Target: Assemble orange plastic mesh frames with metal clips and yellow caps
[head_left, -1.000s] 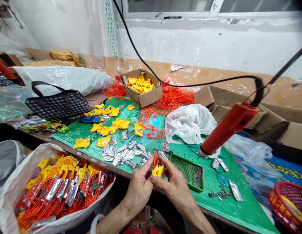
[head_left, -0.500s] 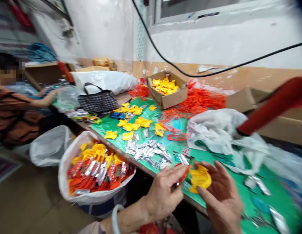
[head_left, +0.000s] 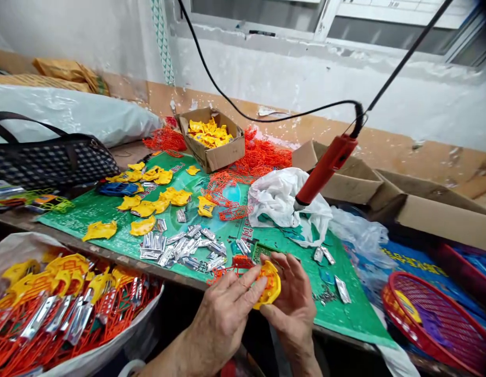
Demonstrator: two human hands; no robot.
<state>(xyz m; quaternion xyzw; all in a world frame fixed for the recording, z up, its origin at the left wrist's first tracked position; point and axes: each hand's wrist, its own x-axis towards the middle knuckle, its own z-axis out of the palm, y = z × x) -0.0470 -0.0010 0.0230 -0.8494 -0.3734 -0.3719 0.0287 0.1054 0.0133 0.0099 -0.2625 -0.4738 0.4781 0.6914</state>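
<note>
We see a checked bag (head_left: 50, 159) with a pale sack (head_left: 70, 112) just behind it. Beyond the bag we spot brown sacking (head_left: 68, 73), and above, rightward, a window (head_left: 368, 34).

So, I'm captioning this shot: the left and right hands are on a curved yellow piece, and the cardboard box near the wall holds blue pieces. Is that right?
Not quite: the head view shows yellow pieces in the cardboard box. The left hand and right hand are indeed on a curved yellow piece.

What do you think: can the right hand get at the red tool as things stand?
Probably yes: the red tool hangs over the white bag with nothing tall between, though the right hand is busy with the yellow piece.
</note>
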